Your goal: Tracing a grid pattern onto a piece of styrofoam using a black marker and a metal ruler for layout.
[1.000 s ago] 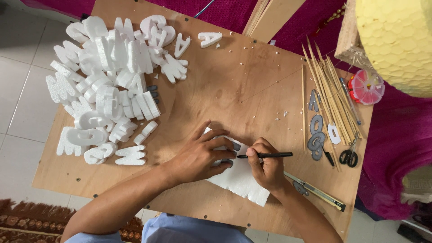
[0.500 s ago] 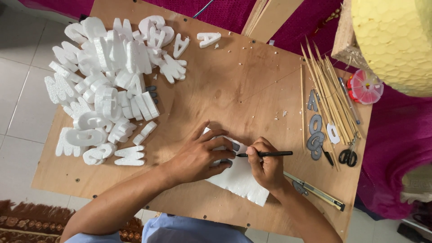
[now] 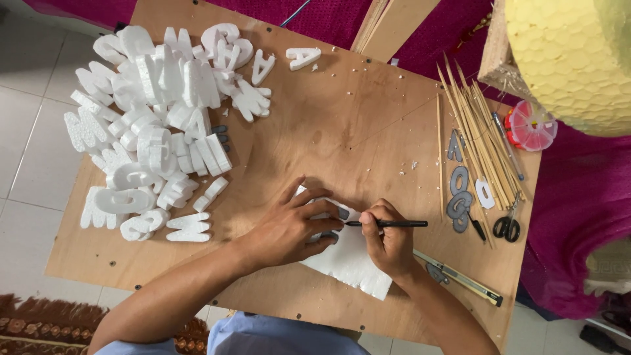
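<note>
Two hands: left (image 3: 289, 227) flat on foam sheet (image 3: 351, 263), right (image 3: 388, 240) gripping black pen (image 3: 391, 224).

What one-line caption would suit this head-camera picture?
Left hand steadies a white foam sheet while the right hand draws on it with a black pen, foam letters piled nearby.

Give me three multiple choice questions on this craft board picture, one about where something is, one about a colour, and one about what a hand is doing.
1. Where is the pile of foam letters on the wooden board?
A. its left part
B. its right edge
C. under the scissors

2. What colour are the foam letters?
A. black
B. white
C. pink

3. What is the right hand doing?
A. resting flat
B. gripping a black pen
C. holding scissors

Answers: 1 A, the heap fills the board's left. 2 B, every piece is white. 3 B, its fingers close on the pen over the foam sheet.
</note>
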